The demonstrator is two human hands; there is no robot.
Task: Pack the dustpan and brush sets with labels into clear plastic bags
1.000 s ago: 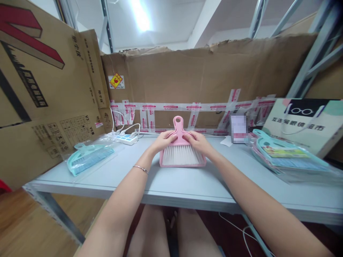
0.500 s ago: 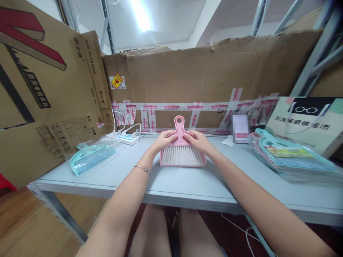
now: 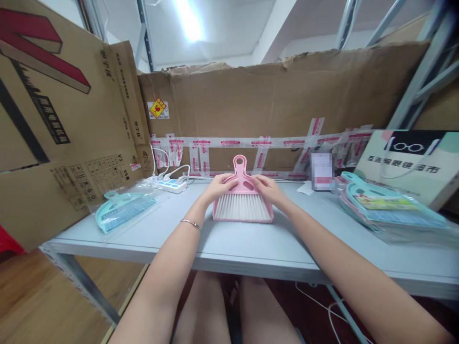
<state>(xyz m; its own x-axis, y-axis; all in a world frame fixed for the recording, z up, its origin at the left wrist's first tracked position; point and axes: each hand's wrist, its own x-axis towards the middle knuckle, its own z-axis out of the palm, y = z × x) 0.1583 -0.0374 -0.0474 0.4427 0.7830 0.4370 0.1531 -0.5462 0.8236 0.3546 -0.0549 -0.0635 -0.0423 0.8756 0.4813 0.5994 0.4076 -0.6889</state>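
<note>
A pink hand brush [image 3: 239,184] with white bristles lies nested in a pink dustpan [image 3: 244,220], its ringed handle pointing up and away from me. The set is over the table, in front of me at the middle. My left hand [image 3: 219,187] grips its left shoulder, thumb on the brush and the other fingers mostly hidden behind. On the right side, my right hand [image 3: 268,188] closes around the dustpan's edge, with the thumb near the rim and an oval hole in the brush showing beside it.
A bagged blue brush-and-dustpan set [image 3: 124,210] lies left, near a power strip [image 3: 172,185] with white cables. More bagged sets [image 3: 390,203] are stacked right, before a white printed box [image 3: 401,162]. A blurred upright object [image 3: 322,172] stands behind. Cardboard [image 3: 229,105] walls the grey table [image 3: 251,248].
My right thumb has slid outward off the brush towards the dustpan's right edge, uncovering the oval hole. My left hand keeps its grip, and the set has barely shifted.
</note>
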